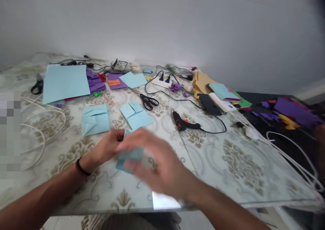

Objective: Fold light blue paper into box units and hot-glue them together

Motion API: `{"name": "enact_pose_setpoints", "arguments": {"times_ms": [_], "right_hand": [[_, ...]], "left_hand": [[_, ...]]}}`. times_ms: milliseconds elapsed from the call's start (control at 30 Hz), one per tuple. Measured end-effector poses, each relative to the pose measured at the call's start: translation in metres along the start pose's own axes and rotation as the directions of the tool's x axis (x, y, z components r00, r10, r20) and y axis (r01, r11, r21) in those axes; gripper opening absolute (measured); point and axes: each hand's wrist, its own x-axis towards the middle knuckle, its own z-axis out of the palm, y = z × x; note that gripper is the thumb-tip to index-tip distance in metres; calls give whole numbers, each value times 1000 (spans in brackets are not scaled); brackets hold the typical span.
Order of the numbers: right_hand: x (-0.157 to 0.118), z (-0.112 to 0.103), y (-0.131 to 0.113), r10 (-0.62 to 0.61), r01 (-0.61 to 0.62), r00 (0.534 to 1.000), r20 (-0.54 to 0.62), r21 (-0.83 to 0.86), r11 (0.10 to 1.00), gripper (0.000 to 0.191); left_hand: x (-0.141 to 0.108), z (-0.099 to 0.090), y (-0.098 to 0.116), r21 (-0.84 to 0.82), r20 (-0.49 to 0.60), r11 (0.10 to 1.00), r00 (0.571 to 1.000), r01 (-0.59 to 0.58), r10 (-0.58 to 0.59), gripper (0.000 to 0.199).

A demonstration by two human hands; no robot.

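A folded piece of light blue paper (134,153) is held just above the table near its front edge. My left hand (110,143) is closed on the paper's left side, with a dark band at the wrist. In front of the same paper is my right hand (157,159), blurred by motion. Its thumb and fingers are apart, and it partly hides the paper. Beyond my hands lie two more folded light blue papers, one on the left (95,120) and another to its right (135,115).
Black scissors (149,102) and a glue gun (186,123) lie mid-table. A power strip (161,82) with cords stands behind them. Light blue sheets (66,82) and purple paper strips (95,82) are at back left. A phone (209,104) lies right; white cables (289,155) cross the right edge.
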Motion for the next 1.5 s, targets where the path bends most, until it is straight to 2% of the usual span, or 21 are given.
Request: {"name": "enact_pose_setpoints", "arguments": {"times_ms": [67,100,133,167,267,367,500,667,933,1067,1200,1267,1400,1433,1500], "right_hand": [[0,-3,27,109,-108,984,-142,14,994,27],[-1,-4,41,181,-179,960,-212,28,983,32],[-2,-5,54,279,-264,943,-181,105,959,31],[-4,-5,64,364,-344,926,-100,177,922,25],[-8,-1,79,464,-459,885,30,223,860,20],[-9,5,76,479,-485,874,86,221,846,16],[-10,8,71,455,-465,885,102,140,874,10],[-10,8,71,432,-441,893,126,57,895,16],[-10,-12,81,471,-489,870,146,121,864,5],[-10,-21,85,458,-474,880,123,186,861,2],[-9,-16,81,479,-487,868,132,414,769,22],[-10,-12,79,505,-490,856,109,481,727,28],[-12,-6,77,523,-486,849,72,493,721,27],[-13,-5,76,521,-490,850,77,478,729,25],[-14,-4,74,511,-493,855,89,444,749,23]], "left_hand": [[0,2,1,-21,0,1000,1000,-3,3,32],[0,3,1,-36,4,999,1000,6,-5,30],[0,3,1,-50,7,999,1000,19,-19,30],[1,4,0,-60,12,998,999,31,-31,30],[1,5,-5,-53,16,998,999,39,-39,31],[0,5,-8,-29,38,999,999,31,-29,33],[-2,6,-8,47,56,999,998,24,-27,35],[-4,6,-3,131,73,991,997,-17,8,29],[-2,-4,0,113,49,991,996,68,-74,35],[-1,-1,-4,-2,11,996,996,90,-90,35],[-3,8,-5,-211,-86,976,994,47,-67,31],[-5,11,-3,-227,-57,973,997,43,-57,29],[-9,10,4,-135,135,989,990,64,-46,29],[-10,9,7,-96,150,994,988,56,-42,30],[-10,7,10,5,115,1000,993,19,-19,31]]}}
